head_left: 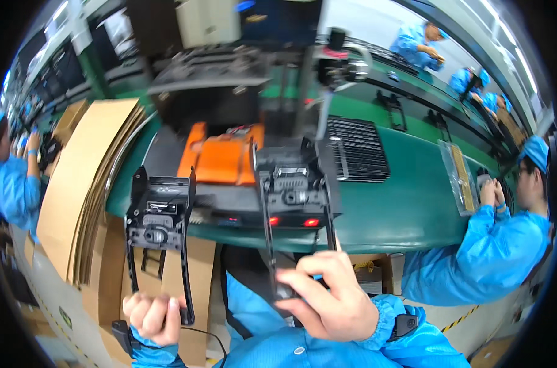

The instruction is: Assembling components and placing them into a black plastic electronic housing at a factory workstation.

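Two black plastic frames are held up side by side over the near edge of the green worktop [413, 202]. Landmark for these notes: the orange fixture [220, 156] on that worktop.

Left hand [152, 316], low in the picture and below-left of the orange fixture, is closed in a fist around the bottom ends of the left frame [159, 230]. The frame stands upright, two thin legs running down into the fist, its boxy head just left of and below the fixture.

Right hand [330, 297], below and slightly right of the fixture, grips the lower end of the right frame [297, 196], with fingers curled over the leg and thumb across the front. This frame also stands upright; its head overlaps the fixture's right edge in the view (whether it touches the fixture cannot be told).

A black base with two red lights [290, 221] sits just below the fixture, behind the right frame's legs.

Right of the fixture lies a black grid tray [358, 147]. Left of it, flat cardboard sheets [85, 178] lean in a stack beside the worktop. Far right of the fixture, a seated person in a blue coat [480, 257] works at a clear bag [459, 175]. Others in blue sit well behind, past the worktop.
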{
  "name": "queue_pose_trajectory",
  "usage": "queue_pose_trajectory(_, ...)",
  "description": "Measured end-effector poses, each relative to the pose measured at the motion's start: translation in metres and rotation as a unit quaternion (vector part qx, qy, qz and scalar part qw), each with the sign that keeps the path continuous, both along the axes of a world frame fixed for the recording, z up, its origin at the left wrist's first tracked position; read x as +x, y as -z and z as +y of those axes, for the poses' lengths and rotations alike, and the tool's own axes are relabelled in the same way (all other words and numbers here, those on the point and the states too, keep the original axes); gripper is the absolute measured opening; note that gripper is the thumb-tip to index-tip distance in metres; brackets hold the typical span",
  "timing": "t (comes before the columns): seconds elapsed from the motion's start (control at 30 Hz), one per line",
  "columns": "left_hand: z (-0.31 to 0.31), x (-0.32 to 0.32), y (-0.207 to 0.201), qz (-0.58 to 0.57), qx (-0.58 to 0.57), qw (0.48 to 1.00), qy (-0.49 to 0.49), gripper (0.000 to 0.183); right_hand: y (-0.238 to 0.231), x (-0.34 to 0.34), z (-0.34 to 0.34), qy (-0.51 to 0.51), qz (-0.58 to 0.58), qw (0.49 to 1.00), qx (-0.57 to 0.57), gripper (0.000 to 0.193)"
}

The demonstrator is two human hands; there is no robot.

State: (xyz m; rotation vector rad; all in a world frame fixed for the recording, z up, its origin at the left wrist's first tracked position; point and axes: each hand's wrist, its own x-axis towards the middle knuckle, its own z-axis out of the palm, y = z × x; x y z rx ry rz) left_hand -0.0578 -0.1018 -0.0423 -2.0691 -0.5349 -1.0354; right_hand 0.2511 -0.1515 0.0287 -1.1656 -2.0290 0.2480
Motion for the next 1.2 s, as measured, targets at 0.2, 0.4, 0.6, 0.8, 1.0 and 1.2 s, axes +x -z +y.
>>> queue_pose_trajectory(0.2,-0.091,-0.015,-0.015,-0.009,-0.022,0.986,-0.164,0.029,-0.004,-0.049,0.042,0.033,-0.047,0.997,0.058,0.038)
queue_pose_trajectory(0.4,-0.081,-0.028,-0.025,0.019,0.156,0.98,-0.12,0.017,-0.001,-0.078,0.081,0.072,-0.064,0.988,0.118,0.024)
queue_pose_trajectory(0.6,-0.095,-0.032,-0.028,-0.078,0.129,0.983,-0.104,0.022,-0.002,-0.087,0.101,0.082,-0.077,0.985,0.13,0.02)
queue_pose_trajectory(0.8,-0.096,-0.039,-0.021,-0.127,0.142,0.98,-0.055,0.021,-0.003,-0.093,0.113,0.091,-0.091,0.985,0.114,0.021)
queue_pose_trajectory(1.0,-0.109,-0.06,-0.027,-0.027,0.019,0.999,0.023,0.029,-0.003,-0.088,0.126,0.109,-0.1,0.984,0.099,0.022)
queue_pose_trajectory(1.2,-0.083,-0.061,-0.025,-0.137,-0.146,0.959,-0.199,0.028,0.0,-0.085,0.136,0.086,-0.09,0.983,0.133,0.019)
